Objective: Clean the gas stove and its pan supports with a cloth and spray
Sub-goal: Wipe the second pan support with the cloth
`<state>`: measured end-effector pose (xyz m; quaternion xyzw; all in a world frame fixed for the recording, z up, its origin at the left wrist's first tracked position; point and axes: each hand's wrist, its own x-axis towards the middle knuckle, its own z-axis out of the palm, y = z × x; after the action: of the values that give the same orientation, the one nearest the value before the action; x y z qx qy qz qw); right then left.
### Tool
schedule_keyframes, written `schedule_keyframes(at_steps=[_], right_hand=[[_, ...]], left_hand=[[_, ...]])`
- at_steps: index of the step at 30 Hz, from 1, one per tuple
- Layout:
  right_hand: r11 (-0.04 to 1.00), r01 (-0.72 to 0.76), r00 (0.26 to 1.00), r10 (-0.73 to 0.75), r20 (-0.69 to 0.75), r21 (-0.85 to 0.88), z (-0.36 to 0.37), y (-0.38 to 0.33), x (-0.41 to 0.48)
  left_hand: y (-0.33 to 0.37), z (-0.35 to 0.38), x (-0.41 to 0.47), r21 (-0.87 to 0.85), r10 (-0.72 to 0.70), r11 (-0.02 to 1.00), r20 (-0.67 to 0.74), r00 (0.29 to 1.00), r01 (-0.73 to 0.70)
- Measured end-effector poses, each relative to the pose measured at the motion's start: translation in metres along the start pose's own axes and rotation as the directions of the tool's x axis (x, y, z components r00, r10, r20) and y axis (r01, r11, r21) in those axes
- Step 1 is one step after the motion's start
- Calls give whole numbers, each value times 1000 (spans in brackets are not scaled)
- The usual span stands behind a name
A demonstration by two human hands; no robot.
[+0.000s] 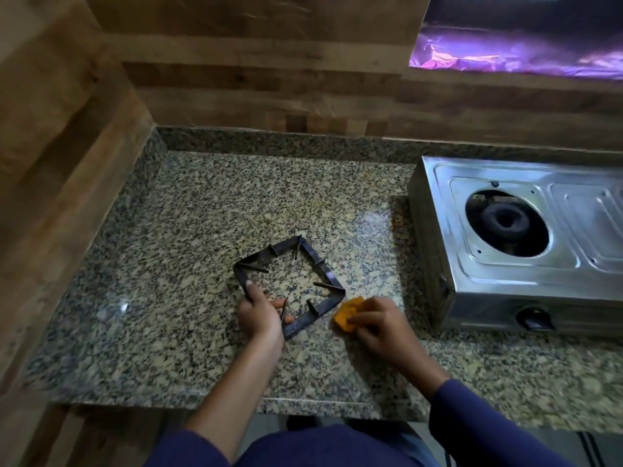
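Left grip [261, 313] holds pan support [320, 264]; right grip [377, 326] holds cloth [347, 315] beside.

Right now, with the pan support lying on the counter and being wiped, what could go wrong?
1. The left hand grips only one side of the pan support, so the right hand pushing the orange cloth at the opposite corner could swing it and scrape the granite countertop.
2. Its inward prongs might snag the cloth or jab fingers.

pan support [290, 281] on counter [168, 214] | stove [519, 244] right | cloth [347, 314] between
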<state>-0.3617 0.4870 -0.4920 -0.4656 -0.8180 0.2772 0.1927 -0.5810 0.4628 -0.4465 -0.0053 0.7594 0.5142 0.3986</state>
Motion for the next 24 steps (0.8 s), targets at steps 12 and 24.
schedule_keyframes(at_steps=[12,24], right_hand=[[973,215,976,-213,-35,84,-101,-23,35],[920,392,881,-374,-291,6,-212,-38,66]], left_hand=[[40,5,-51,-24,177,984,96,980,-175],[67,38,-117,-72,312,950,204,928,-303]])
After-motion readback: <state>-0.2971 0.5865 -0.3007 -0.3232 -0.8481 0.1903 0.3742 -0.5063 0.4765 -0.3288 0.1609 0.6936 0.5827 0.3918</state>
